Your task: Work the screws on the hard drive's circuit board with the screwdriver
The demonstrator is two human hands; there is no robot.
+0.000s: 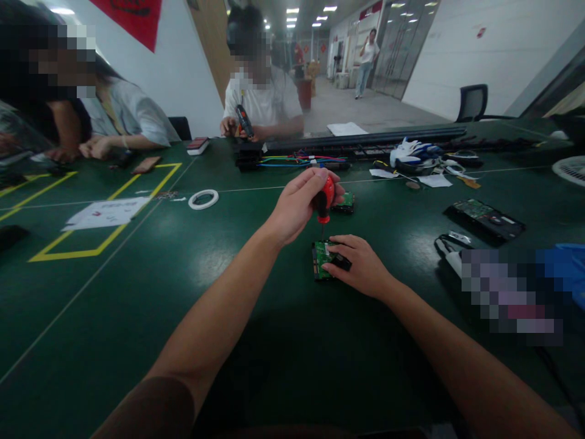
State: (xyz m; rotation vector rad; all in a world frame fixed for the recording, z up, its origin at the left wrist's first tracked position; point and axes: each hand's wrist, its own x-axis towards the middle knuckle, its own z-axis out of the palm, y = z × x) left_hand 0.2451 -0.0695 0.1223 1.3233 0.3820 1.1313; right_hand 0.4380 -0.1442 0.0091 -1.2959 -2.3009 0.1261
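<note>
My left hand [297, 204] is closed around the red and black handle of a screwdriver [325, 201], which points straight down. Its thin shaft ends at the far edge of a hard drive [321, 262] lying with its green circuit board up; whether the tip sits in a screw is too small to tell. From the right, my right hand [361, 265] grips the drive, thumb and fingers spread across its top and edge, hiding much of it. Just beyond, partly behind my left hand, lies another green circuit board [348, 201] on a dark body.
On the green table [256, 341], a larger dark drive [487, 219] lies right. White-blue gloves [414, 152] and coloured cables [297, 160] lie at the back. A white tape roll [203, 199] and paper sheet [107, 212] are left. Opposite, a person [265, 97] holds a tool.
</note>
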